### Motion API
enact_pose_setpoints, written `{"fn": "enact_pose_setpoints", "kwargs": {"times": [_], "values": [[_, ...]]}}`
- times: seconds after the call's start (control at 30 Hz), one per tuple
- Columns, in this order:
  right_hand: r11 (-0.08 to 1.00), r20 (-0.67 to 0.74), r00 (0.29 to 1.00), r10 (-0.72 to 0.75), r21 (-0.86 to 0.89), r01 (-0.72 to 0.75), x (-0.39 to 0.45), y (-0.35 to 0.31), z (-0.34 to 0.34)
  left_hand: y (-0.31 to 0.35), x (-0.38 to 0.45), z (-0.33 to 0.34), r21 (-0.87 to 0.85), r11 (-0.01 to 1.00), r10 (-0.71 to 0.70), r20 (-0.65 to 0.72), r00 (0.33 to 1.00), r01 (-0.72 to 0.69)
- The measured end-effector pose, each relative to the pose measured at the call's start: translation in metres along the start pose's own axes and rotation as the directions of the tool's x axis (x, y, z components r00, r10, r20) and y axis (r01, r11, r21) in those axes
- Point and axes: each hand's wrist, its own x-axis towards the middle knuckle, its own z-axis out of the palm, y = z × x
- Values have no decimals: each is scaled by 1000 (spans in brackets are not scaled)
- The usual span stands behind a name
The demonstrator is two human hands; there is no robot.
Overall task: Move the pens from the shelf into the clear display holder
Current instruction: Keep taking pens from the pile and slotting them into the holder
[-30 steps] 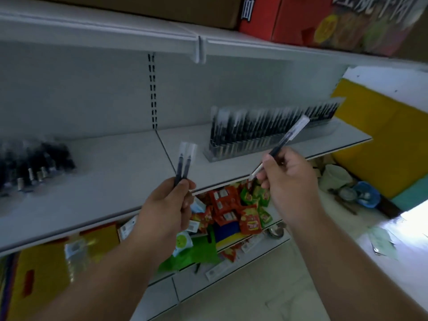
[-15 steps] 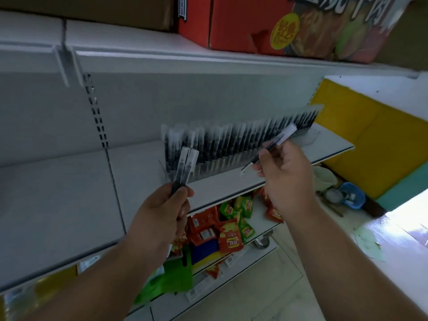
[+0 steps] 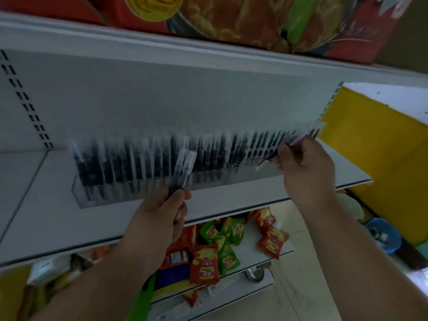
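A long clear display holder (image 3: 80, 196) stands on the white shelf (image 3: 34, 218), packed with several upright black pens with clear caps. My left hand (image 3: 157, 218) grips two black pens (image 3: 184, 166) upright, just in front of the holder's middle. My right hand (image 3: 305, 172) pinches one pen (image 3: 275, 152) at a slant, its clear cap up near the holder's right end. The view is blurred.
Red and green snack packets (image 3: 206, 265) lie on the lower shelf. A big red carton (image 3: 254, 19) sits on the shelf above. A yellow wall panel (image 3: 375, 158) is at the right, with a blue object (image 3: 383, 235) on the floor below it.
The view has swung right and closer to the holder. Both hands have moved up to it with their pens, the right hand toward its right end.
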Motion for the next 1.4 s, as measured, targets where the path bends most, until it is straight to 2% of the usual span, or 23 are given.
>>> {"fn": "enact_pose_setpoints", "kwargs": {"times": [0.17, 0.37, 0.6, 0.73, 0.8, 0.87, 0.93, 1.0, 1.07, 1.13, 1.17, 1.27, 1.37, 1.4], "values": [[995, 108, 990, -96, -15, 98, 47, 29, 1, -14, 5, 44, -47, 999, 14, -130, 991, -20], [985, 276, 947, -166, -4, 174, 72, 34, 21, -21, 3, 70, -77, 996, 25, -214, 977, -43], [956, 359, 895, -266, -21, 293, 81, 31, 28, -25, 4, 83, -93, 993, 42, -235, 971, -65], [937, 478, 851, -218, -142, 319, 80, 44, 39, -29, 6, 88, -80, 995, 48, -217, 975, -67], [940, 524, 839, -144, -193, 282, 76, 50, 47, -29, 7, 88, -69, 995, 51, -211, 976, -67], [962, 498, 862, -96, -176, 209, 72, 51, 47, -29, 8, 88, -57, 996, 54, -208, 977, -67], [980, 435, 896, -89, -123, 157, 67, 48, 38, -28, 9, 90, -45, 997, 53, -207, 977, -64], [993, 396, 911, -110, 3, 119, 61, 40, 24, -28, 12, 93, -31, 997, 63, -191, 980, -70], [987, 507, 854, -119, 156, 45, 49, 29, 13, -28, 17, 101, 1, 996, 89, -155, 984, -90], [976, 646, 754, -118, 217, -34, 38, 22, 11, -30, 23, 111, 66, 990, 128, -102, 987, -121], [971, 666, 737, -110, 230, -63, 35, 21, 10, -31, 25, 116, 99, 985, 147, -69, 987, -140], [934, 659, 748, -74, 309, -180, 38, 22, 3, -31, 29, 124, 150, 974, 171, 0, 985, -169], [886, 691, 720, -67, 372, -275, 42, 25, -4, -32, 29, 128, 134, 979, 154, 17, 988, -154], [871, 679, 731, -71, 399, -286, 44, 27, -5, -33, 29, 129, 123, 982, 141, 16, 990, -142]]}}
